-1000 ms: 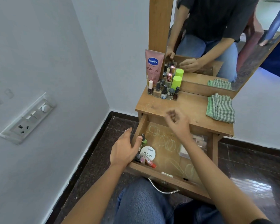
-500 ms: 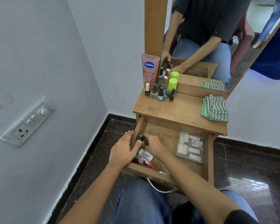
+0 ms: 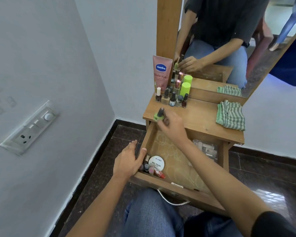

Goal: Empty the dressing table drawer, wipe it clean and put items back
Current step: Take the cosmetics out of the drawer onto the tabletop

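The wooden drawer (image 3: 176,186) is pulled out under the dressing table top (image 3: 200,117). My right hand (image 3: 172,125) pinches a green nail polish bottle (image 3: 159,115) with a dark cap above the table's front left edge. My left hand (image 3: 128,162) rests on the drawer's left wall, thumb inside. A white nail polish tin (image 3: 156,163) and several small bottles (image 3: 149,169) lie in the drawer's near left corner. A clear packet (image 3: 206,148) lies at its far right. Nail polish bottles (image 3: 172,98), a pink Vaseline tube (image 3: 161,72) and a green-capped bottle (image 3: 184,89) stand on the table top.
A green striped cloth (image 3: 231,115) lies folded on the table's right side. The mirror (image 3: 232,40) stands behind the table. A wall with a socket panel (image 3: 30,127) is close on the left. My knees (image 3: 154,214) are under the drawer's metal handle (image 3: 171,200).
My right hand dipped into the drawer's left side, picked out the green nail polish bottle and lifted it up to the table top. The left hand stayed on the drawer wall.
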Tool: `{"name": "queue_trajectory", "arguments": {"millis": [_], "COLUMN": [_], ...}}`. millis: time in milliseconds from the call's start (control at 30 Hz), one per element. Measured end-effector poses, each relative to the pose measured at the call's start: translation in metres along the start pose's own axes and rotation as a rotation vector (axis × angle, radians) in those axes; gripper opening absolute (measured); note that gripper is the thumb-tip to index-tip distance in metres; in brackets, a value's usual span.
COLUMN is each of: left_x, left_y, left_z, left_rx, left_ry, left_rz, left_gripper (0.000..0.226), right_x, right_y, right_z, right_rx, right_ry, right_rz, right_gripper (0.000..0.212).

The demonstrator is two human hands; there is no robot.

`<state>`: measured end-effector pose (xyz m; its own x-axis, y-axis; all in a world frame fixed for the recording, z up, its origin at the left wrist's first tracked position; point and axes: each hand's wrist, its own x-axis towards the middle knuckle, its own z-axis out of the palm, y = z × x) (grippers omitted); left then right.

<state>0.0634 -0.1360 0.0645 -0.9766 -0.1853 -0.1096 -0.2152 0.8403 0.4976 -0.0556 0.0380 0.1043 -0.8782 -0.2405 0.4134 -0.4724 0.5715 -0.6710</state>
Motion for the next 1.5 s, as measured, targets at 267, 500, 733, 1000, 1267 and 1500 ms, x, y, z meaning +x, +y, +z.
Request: {"name": "queue_trajectory", "arguments": {"millis": [267, 500, 733, 1000, 1267, 1500], "left_x": [-0.002, -0.003, -0.002, -0.002, -0.002, 0.0], "left_y": [0.006, 0.007, 0.007, 0.007, 0.005, 0.006], "left_z": [-0.003, -0.004, -0.006, -0.005, -0.004, -0.004], "left_rx": [-0.022, -0.029, -0.028, -0.023, -0.021, -0.01], "left_ry": [0.013, 0.019, 0.015, 0.011, 0.003, 0.002], "left_rz": [0.022, 0.024, 0.04, 0.055, 0.044, 0.042], "left_gripper": [0.066, 0.065, 0.066, 0.066, 0.067, 0.067], "right_x": [0.052, 0.06, 0.064, 0.066, 0.065, 0.017], "right_y": [0.026, 0.025, 0.026, 0.027, 0.026, 0.02], "right_z": [0.025, 0.039, 0.048, 0.052, 0.053, 0.027], "right_rx": [0.012, 0.069, 0.059, 0.025, -0.014, 0.188], "right_ry": [0.068, 0.181, 0.27, 0.306, 0.308, 0.134], "right_rz": [0.218, 0.279, 0.328, 0.353, 0.358, -0.105], "right_gripper": [0.023, 0.025, 0.024, 0.025, 0.023, 0.011]}}
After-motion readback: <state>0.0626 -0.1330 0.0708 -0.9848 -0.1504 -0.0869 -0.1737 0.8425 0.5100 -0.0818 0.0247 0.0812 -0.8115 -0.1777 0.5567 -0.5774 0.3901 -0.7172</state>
